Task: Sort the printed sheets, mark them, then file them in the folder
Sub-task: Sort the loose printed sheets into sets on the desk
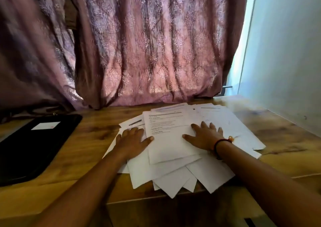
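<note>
Two bare forearms (83, 183) enter from the bottom edge and reach forward over the tabletop (90, 159), which is wood-grained brown.

- Printed sheets (173, 174): loose, fanned pile of white paper, centre-right on the tabletop. Edges are uneven, and the near corners reach the tabletop's front edge. Lines of print show on the upper sheets, too blurred to read.
- Top sheet (166, 139): lies face up between the two hands, its upper half printed and its lower half blank.
- Left hand (132, 139): flat on the left part of the pile, palm down and fingers spread straight. The thumb touches the top sheet's left edge. It grips nothing.
- Right hand (205, 136): flat on the right part of the top sheet, palm down and fingers spread straight. It grips nothing. A dark and red band (219, 144) circles the wrist.
- Folder (34, 148): black, closed, lying flat at the tabletop's left side, well apart from the pile. It carries a white label (46, 125) near its far end.
- Curtain (147, 53): mauve, patterned, hanging behind the tabletop.
- Wall (286, 53): pale, at right.
</note>
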